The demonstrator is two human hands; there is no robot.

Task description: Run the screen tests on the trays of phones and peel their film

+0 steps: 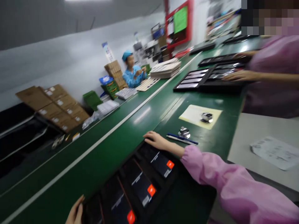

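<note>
1. The person's right hand (157, 140) lay on the far corner of a black tray (177, 169), its fingers loosely open and gripping nothing that could be seen.
2. The left hand (76, 213) touched the tray's near edge. The bottom of the view cut it off, so whether it gripped could not be told.
3. The tray sat on the green conveyor bench (77, 174) and held flat dark packs (157, 160) in rows, each with an orange-red label (170, 164).
4. Just beside the right hand lay two pens (182, 139), one blue and one white, next to a round metal part (184, 133).
5. Farther along, a cream paper sheet (200, 116) carried a second metal part (206, 117).
6. At the bench's right edge, a co-worker in a pink gown (268, 62) rested a hand (238, 75) on a second black tray (191, 80).
7. Across the bench, a seated person in a blue cap and gown (133, 74) faced the belt, with stacked cardboard boxes (52, 107) off to one side.
</note>
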